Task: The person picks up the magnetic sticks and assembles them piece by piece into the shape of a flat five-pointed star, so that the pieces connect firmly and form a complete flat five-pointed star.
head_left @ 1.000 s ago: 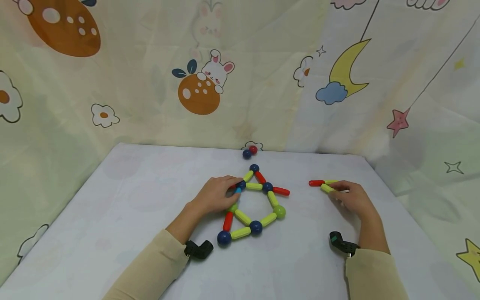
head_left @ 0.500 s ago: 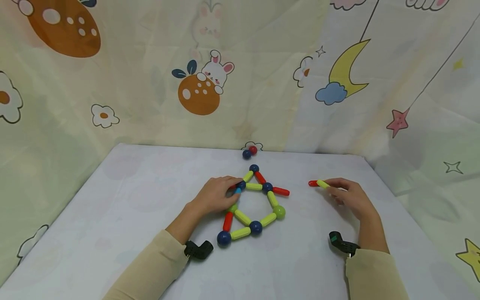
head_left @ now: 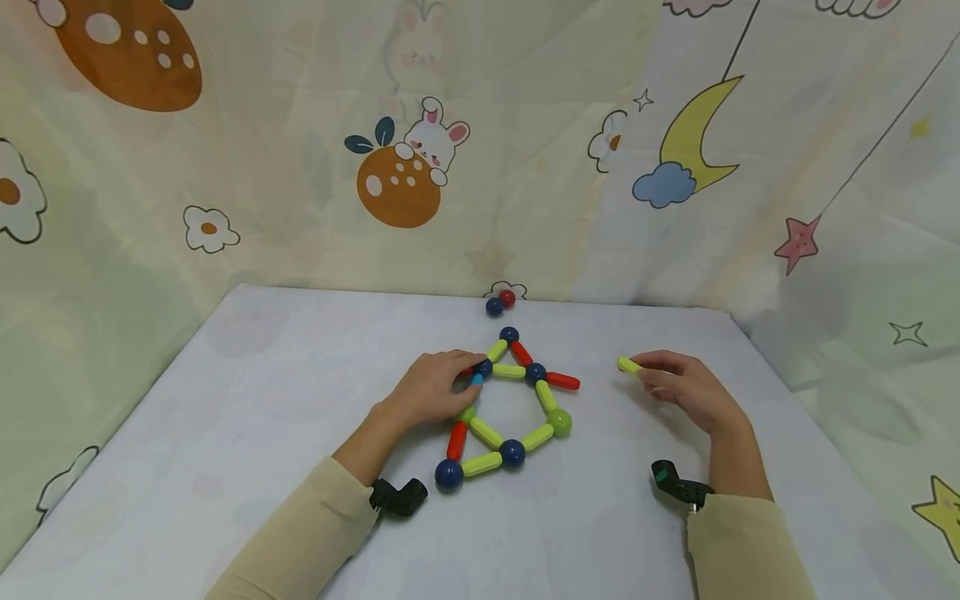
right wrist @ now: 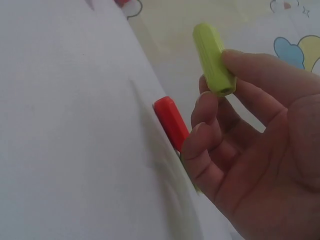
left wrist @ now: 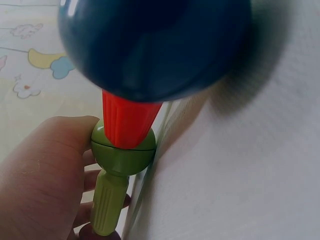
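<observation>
A construction-toy frame of rods and balls (head_left: 486,432) lies on the table, with blue and green balls joined by yellow-green and red rods. My left hand (head_left: 427,387) grips its left side, fingers at a blue ball (head_left: 483,368) and the thumb beside a light-blue rod (head_left: 477,380). In the left wrist view the thumb lies by a green ball (left wrist: 122,155). My right hand (head_left: 693,392) pinches a yellow-green rod (right wrist: 214,60) between thumb and fingertips, raised over the table. Below that hand, in the right wrist view, lies a red rod (right wrist: 171,122), hidden from the head view.
Beyond the frame's tip, a loose dark blue ball (head_left: 494,307) and a red ball (head_left: 507,298) sit near the back edge of the white table (head_left: 315,333). A red rod (head_left: 563,381) juts from the frame's right side. A printed cloth (head_left: 525,167) hangs behind.
My right hand has lifted the yellow-green rod off the spot by the red rod and moved it slightly left. The left hand and the frame have stayed put.
</observation>
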`<state>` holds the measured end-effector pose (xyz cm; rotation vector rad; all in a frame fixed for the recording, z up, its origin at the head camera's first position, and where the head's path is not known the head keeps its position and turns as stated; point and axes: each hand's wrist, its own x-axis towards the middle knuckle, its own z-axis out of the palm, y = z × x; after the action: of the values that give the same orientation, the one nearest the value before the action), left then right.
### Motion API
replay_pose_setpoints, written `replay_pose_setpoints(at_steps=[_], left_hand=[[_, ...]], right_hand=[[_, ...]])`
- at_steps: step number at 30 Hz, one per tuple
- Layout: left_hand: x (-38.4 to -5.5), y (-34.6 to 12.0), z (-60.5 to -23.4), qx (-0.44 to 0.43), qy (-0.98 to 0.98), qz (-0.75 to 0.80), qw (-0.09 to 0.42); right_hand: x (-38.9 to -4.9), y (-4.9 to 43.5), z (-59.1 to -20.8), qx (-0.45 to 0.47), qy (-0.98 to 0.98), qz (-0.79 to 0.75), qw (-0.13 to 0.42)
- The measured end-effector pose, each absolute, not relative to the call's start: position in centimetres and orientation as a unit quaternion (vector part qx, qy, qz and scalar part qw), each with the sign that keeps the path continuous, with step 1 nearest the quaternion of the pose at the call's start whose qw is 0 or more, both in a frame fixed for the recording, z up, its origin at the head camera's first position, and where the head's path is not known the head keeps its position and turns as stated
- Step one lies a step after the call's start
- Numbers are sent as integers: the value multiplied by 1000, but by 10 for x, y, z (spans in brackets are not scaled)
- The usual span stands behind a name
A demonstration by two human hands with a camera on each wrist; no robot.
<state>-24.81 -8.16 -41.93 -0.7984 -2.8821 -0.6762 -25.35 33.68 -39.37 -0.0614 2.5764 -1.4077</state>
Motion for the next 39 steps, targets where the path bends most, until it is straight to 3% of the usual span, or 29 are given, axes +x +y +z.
replay_pose_setpoints(at_steps=[10, 39], left_hand=[[-248, -82, -419, -260, -939, -222, 38], [-250, -82, -421, -262, -939, -220, 37]], right_hand=[[-257, 326, -392, -66, 837, -524, 144], [-259, 291, -396, -131, 845, -456, 246]])
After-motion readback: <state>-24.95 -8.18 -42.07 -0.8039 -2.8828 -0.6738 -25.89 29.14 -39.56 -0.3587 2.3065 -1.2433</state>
